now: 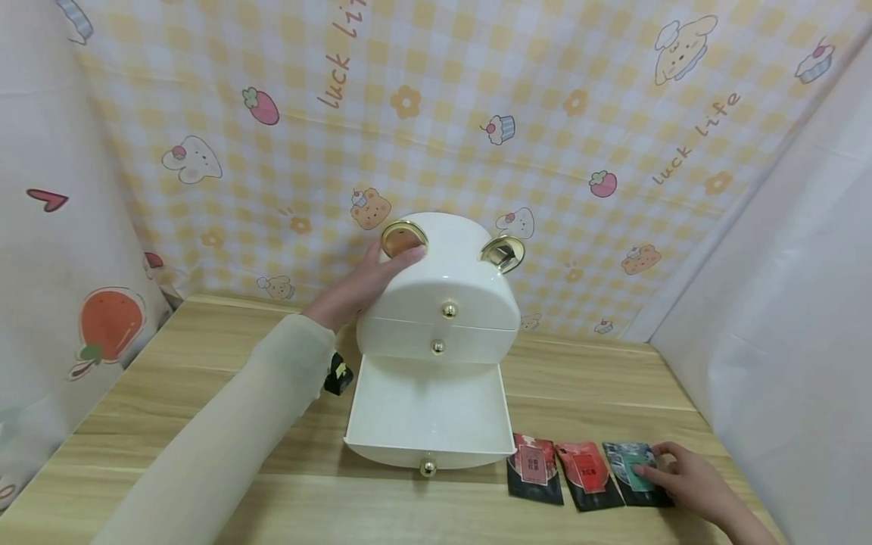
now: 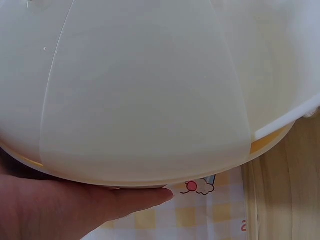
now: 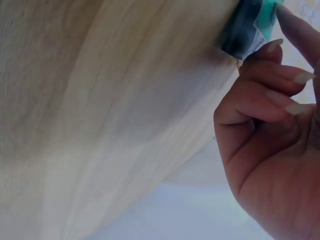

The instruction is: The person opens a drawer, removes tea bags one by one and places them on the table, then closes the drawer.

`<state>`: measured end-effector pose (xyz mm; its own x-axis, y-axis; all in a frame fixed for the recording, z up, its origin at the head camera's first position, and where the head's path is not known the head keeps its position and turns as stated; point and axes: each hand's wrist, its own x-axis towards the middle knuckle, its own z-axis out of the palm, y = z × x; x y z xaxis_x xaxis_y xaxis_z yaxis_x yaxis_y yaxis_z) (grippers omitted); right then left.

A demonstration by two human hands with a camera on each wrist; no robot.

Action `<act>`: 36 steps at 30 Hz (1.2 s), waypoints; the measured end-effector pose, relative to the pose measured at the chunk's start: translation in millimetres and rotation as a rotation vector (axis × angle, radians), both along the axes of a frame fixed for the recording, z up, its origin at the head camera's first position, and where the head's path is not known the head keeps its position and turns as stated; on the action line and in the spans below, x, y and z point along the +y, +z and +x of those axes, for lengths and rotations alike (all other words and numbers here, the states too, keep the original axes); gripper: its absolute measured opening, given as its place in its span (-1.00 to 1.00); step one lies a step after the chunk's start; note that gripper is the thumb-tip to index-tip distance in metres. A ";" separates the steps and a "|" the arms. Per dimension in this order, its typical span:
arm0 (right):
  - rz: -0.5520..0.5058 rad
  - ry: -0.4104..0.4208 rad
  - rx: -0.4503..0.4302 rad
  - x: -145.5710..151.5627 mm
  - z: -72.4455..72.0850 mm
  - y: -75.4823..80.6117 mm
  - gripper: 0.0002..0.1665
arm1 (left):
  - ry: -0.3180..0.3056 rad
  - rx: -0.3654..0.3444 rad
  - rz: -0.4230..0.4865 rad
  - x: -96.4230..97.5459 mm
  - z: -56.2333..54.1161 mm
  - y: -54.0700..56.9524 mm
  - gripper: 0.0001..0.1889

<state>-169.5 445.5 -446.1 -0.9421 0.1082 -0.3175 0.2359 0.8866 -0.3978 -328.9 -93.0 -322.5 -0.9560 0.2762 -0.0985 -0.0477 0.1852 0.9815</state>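
Observation:
A white storage box [image 1: 450, 295] with rounded gold-trimmed ears and small gold knobs stands against the back cloth. Its bottom drawer [image 1: 431, 405] is pulled out, and nothing lies inside. My left hand [image 1: 371, 276] rests against the box's upper left side beside the ear, thumb straight in front; its other fingers are mostly hidden. In the left wrist view, the white side fills most of the picture above that hand [image 2: 65, 205]. At the front right, my right hand [image 1: 695, 481] pinches a dark packet with a green label [image 1: 636, 473], which lies on the table.
Left of the green-labelled packet lie a red-and-black packet [image 1: 589, 477] and a pink-labelled packet [image 1: 536, 469], the latter close to the drawer's front corner. A small black object [image 1: 337, 375] sits left of the box. White cloth [image 1: 797, 325] hangs along the right side.

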 end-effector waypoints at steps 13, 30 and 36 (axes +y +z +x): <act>0.145 0.065 0.105 -38.1 9.2 20.2 -0.31 | -0.013 0.027 0.037 2.5 9.4 7.3 -0.15; -0.384 0.037 0.020 -152.6 34.7 38.0 -0.53 | -0.014 0.026 0.009 0.4 12.1 7.5 -0.05; -0.675 0.127 -0.184 -183.1 39.6 28.0 -0.48 | 0.001 0.042 0.005 0.4 10.1 5.5 -0.04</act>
